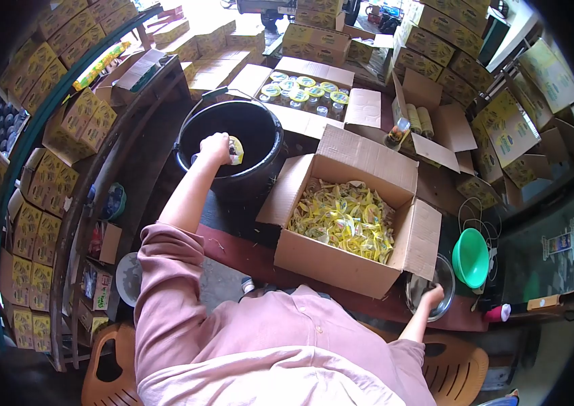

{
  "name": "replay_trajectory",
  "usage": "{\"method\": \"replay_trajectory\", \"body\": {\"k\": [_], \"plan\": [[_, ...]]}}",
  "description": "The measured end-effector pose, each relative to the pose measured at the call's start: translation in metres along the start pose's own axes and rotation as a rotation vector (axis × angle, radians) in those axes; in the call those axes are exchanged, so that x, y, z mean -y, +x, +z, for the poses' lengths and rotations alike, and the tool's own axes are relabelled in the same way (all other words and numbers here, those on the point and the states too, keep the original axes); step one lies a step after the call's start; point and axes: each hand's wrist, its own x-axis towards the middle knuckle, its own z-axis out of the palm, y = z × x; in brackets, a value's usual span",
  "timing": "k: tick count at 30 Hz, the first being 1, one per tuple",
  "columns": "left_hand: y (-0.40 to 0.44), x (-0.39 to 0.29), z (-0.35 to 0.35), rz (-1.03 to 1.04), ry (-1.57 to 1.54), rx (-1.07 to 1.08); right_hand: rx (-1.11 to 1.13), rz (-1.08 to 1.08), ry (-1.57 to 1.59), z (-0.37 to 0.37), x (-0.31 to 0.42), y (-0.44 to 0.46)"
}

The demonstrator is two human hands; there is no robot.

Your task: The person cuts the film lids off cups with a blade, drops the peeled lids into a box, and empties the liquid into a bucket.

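While stacked cartons [43, 74] crowded room at upper left and upper right, red-edged table [246, 260] bore open box [334, 267] of yellow packets [348, 216], mid-frame. My right hand [431, 296] over bowl [443, 274], lower right; couldn't tell grip. Above black bucket [261, 128], upper left of centre, left hand [216, 148] clamped yellow-marked item [236, 150]: likely light, best held round sides.

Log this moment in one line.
left hand: holds yellowish item at bucket | right hand: at bowl | carton: open, yellow packets inside
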Motion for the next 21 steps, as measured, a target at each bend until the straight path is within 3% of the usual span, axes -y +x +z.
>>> {"method": "replay_trajectory", "body": {"k": [1, 4, 7, 10, 12, 15, 18, 20, 21], "plan": [[0.0, 0.0, -0.003, -0.009, -0.011, 0.001, 0.07, -0.045, 0.099, -0.007, 0.01, -0.018], [-0.002, -0.001, -0.01, -0.028, -0.038, 0.059, 0.058, -0.272, -0.38, 0.007, 0.015, -0.034], [0.002, 0.004, -0.012, -0.027, -0.032, 0.104, -0.027, -0.3, -0.381, 0.026, -0.001, -0.021], [0.008, 0.009, -0.02, -0.038, -0.07, 0.113, -0.005, 0.261, 0.018, 0.01, 0.02, 0.009], [0.009, 0.01, -0.032, -0.048, -0.108, 0.133, -0.044, -0.122, -0.286, -0.031, 0.058, -0.017], [0.016, 0.012, -0.029, -0.012, -0.097, 0.116, -0.101, -0.269, -0.12, -0.02, 0.027, 0.01], [0.021, 0.012, -0.027, -0.005, -0.12, 0.128, -0.13, -0.267, 0.314, -0.016, 0.02, 0.017], [0.026, 0.016, -0.02, 0.057, -0.124, 0.229, -0.188, -0.321, 0.239, -0.023, 0.026, 0.013], [0.026, 0.015, -0.017, 0.045, -0.194, 0.084, -0.224, -0.359, 0.253, -0.025, 0.026, 0.013]]}}
